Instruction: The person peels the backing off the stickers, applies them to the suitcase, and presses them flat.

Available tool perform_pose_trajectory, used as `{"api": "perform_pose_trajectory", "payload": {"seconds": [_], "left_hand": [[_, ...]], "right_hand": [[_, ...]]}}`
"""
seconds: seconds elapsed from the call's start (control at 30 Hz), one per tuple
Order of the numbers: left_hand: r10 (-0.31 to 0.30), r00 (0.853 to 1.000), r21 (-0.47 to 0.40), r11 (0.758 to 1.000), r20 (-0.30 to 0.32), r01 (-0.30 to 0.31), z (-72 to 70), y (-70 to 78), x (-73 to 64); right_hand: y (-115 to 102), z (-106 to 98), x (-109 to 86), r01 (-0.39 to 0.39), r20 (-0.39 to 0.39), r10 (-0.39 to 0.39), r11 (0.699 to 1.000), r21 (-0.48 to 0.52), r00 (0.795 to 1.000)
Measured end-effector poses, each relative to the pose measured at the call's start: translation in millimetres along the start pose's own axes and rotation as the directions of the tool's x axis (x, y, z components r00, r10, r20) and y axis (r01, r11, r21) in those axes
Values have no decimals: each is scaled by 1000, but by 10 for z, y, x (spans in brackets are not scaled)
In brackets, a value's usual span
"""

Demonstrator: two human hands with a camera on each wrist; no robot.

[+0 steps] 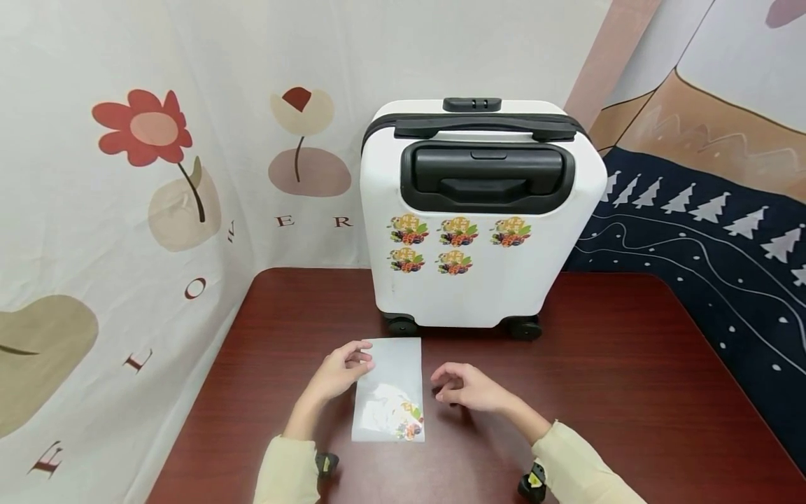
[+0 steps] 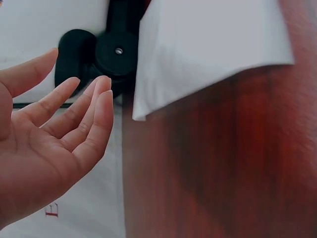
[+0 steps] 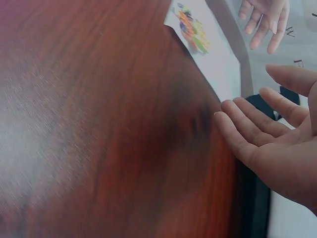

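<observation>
A white backing sheet [image 1: 390,371] lies on the table, with one colourful fruit sticker [image 1: 409,422] at its lower right corner. My left hand [image 1: 343,369] is over the sheet's upper left edge, its fingers loosely bent and holding nothing; the left wrist view shows the palm and the sheet [image 2: 213,49] apart from the fingers. Just right of the sheet, my right hand [image 1: 469,387] hovers with relaxed fingers and nothing in them. Behind both hands a white suitcase [image 1: 466,301] stands upright, bearing several matching stickers [image 1: 458,232] in two rows below its black handle recess.
The suitcase rests on black wheels [image 1: 524,328] at the back of the reddish-brown wooden table [image 1: 630,392]. A cloth with printed flowers and letters [image 1: 145,129] hangs behind and to the left. On the right hangs a dark blue cloth with white trees [image 1: 711,210].
</observation>
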State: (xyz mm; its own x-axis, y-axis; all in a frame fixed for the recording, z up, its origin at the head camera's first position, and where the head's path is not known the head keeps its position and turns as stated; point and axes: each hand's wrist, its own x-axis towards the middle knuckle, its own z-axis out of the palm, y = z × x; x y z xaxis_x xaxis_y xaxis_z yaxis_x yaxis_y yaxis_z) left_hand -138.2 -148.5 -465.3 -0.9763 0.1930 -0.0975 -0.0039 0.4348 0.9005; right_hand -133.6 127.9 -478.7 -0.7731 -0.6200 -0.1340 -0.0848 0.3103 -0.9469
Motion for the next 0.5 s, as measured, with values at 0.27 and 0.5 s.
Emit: {"api": "perform_pose_trajectory", "payload": {"seconds": [0.27, 0.5], "left_hand": [[-42, 999, -31, 999, 1, 42, -56, -163, -111], [-73, 997, 13, 997, -36, 74, -100, -268, -195]], "right_hand": [[83, 127, 34, 0, -6, 0, 999, 51, 1000], [171, 186, 61, -57, -25, 62, 987, 148, 998]]}}
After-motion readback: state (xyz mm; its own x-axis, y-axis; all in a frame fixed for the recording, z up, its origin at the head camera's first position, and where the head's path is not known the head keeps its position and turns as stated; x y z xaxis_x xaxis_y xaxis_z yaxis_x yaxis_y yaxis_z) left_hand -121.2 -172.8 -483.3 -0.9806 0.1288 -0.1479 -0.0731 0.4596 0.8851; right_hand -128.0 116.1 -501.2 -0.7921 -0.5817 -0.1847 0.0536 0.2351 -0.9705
